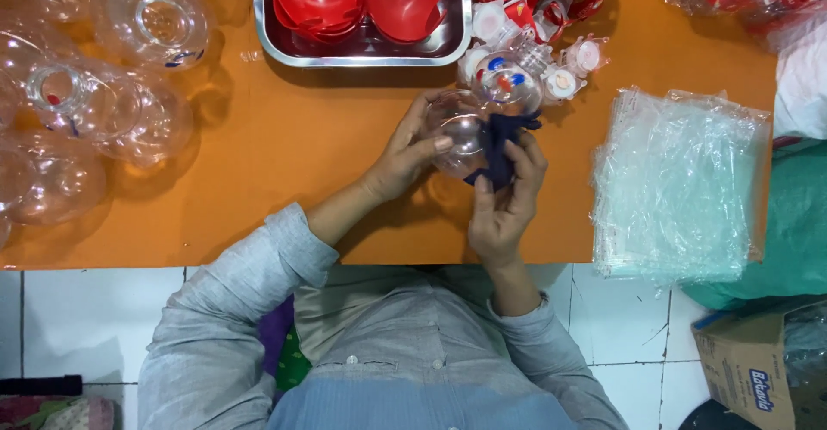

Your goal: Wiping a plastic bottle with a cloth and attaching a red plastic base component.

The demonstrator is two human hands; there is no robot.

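My left hand (405, 154) grips a clear plastic globe-shaped container (461, 133) above the orange table (284, 154). My right hand (504, 202) presses a dark blue cloth (500, 150) against the globe's right side. Just beyond it stands another clear container (506, 81) with small red, white and blue pieces inside.
A metal tray (362, 51) holding red plastic parts sits at the far edge. Several clear plastic globes (103, 107) lie at the left. A stack of clear plastic bags (676, 184) rests on the right. Small white caps (568, 72) and red wrappers lie behind. A cardboard box (745, 370) stands on the floor.
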